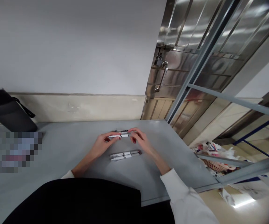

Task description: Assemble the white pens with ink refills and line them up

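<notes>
My left hand (103,143) pinches a white pen (123,135) with dark markings between thumb and fingers, level above the table. Close to the pen's right end, my right hand (142,141) has its index finger stretched out and its other fingers partly curled; nothing shows in its grip. Just behind the held pen lie more pens (123,132), partly hidden by it and by my fingers. Nearer to me, between my forearms, several similar white pens (124,155) with dark ends rest side by side on the grey table (78,137).
On the left stand a black case (11,112) with a strap and a blurred-out flat item (18,152). A wall (78,105) borders the table's back. Grey metal framing (190,77) rises on the right, with a metal door (171,68) behind and a filled basket (218,165) below.
</notes>
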Action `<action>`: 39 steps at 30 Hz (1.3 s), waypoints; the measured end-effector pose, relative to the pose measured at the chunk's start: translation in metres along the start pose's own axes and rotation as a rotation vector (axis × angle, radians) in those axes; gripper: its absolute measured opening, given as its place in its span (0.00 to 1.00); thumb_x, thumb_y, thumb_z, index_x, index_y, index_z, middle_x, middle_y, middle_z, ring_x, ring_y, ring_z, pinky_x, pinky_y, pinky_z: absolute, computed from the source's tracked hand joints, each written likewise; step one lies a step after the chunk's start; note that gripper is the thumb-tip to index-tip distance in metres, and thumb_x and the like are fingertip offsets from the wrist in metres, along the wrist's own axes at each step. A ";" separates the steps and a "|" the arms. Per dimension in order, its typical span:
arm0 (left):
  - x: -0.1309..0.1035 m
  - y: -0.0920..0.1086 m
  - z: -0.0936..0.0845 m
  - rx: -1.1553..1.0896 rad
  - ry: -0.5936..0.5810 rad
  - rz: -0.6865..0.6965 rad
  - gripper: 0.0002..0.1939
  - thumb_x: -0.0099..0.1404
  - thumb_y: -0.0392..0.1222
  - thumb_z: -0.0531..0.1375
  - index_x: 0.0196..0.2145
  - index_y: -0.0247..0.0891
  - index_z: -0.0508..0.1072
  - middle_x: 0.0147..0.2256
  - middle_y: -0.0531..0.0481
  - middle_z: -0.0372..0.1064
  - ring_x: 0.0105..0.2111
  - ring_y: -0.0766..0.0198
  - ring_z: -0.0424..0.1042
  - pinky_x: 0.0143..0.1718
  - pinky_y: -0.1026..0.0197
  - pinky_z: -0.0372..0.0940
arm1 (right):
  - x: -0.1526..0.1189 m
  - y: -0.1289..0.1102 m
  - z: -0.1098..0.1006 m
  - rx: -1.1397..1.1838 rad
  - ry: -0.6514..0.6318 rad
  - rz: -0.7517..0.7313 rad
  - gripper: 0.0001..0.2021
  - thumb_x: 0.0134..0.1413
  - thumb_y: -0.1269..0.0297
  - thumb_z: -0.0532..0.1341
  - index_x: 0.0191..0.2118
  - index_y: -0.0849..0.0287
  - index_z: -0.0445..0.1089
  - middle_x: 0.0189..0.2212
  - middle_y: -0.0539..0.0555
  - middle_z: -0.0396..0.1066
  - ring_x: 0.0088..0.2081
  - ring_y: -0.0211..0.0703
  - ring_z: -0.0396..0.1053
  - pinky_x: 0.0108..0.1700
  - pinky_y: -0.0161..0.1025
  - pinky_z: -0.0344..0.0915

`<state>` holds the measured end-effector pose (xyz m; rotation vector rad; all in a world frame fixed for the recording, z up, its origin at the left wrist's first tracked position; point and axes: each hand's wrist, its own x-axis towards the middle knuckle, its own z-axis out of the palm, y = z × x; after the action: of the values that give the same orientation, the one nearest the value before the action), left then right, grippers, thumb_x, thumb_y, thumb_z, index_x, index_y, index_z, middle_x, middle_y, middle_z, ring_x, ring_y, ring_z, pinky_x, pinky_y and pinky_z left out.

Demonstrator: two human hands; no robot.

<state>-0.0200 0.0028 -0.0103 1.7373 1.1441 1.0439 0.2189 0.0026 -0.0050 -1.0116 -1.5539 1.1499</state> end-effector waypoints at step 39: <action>0.004 -0.004 0.011 -0.576 0.000 -0.177 0.23 0.64 0.63 0.68 0.36 0.38 0.82 0.38 0.47 0.73 0.38 0.59 0.68 0.36 0.63 0.65 | 0.010 -0.001 0.023 0.016 0.010 -0.160 0.15 0.68 0.48 0.62 0.51 0.51 0.75 0.43 0.53 0.78 0.47 0.47 0.74 0.52 0.46 0.65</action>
<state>-0.0096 0.0055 -0.0171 1.1612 0.8641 1.1249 0.1942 0.0075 -0.0053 -0.8647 -1.5843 1.0433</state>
